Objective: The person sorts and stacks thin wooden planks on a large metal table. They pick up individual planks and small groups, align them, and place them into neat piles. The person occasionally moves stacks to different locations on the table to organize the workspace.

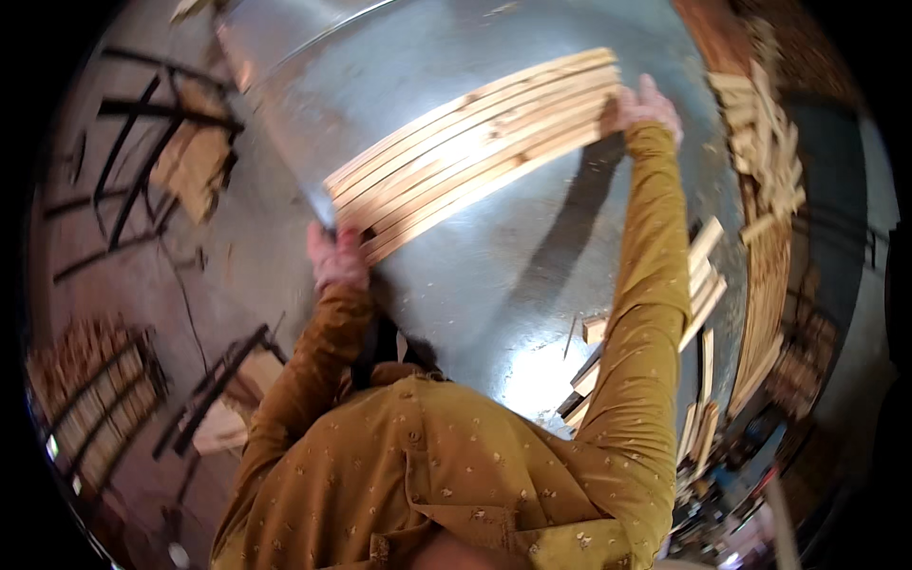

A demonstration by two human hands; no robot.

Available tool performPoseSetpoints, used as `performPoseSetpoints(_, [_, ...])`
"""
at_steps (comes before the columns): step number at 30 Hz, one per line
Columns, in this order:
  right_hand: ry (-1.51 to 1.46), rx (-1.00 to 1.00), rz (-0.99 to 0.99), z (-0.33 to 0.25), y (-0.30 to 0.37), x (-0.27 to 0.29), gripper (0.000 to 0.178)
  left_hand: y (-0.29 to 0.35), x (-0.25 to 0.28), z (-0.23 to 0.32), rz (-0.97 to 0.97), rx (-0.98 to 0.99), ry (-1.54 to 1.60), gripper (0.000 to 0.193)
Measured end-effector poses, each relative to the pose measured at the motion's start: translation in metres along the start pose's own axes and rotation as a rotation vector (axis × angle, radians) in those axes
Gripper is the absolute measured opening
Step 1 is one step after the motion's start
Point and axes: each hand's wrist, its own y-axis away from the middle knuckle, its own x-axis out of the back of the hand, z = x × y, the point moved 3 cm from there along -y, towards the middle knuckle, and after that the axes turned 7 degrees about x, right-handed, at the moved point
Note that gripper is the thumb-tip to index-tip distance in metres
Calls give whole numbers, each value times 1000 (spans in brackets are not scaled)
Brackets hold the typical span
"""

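Several pale wooden slats (480, 147) lie side by side in a slanting row over the grey metal tabletop (456, 285). At their lower left end is my left hand (339, 261), fingers apart, its thumb beside the slat ends. My right hand (652, 109) is against the upper right end, fingers stretched out along the ends. Neither hand is wrapped round a slat. The contact of the fingertips with the wood is partly blurred.
Loose short wood pieces (705, 275) lie under and beside my right forearm. More offcuts (765, 142) are heaped along the table's right side, by a long wooden board (763, 294). To the left, dark metal frames (142, 142) and a stack of wood (100, 399) stand on the floor.
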Motion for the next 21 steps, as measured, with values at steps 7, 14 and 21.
performPoseSetpoints(7, [-24,-2,-145,-30,-20,-23,69,24,-8,21,19,198,-289,113])
performPoseSetpoints(14, [-842,-546,275,-35,43,39,69,72,31,83,-89,427,309,88])
performPoseSetpoints(21, [-1239,411,186,-146,254,135,64,20,35,244,-372,-450,899,38])
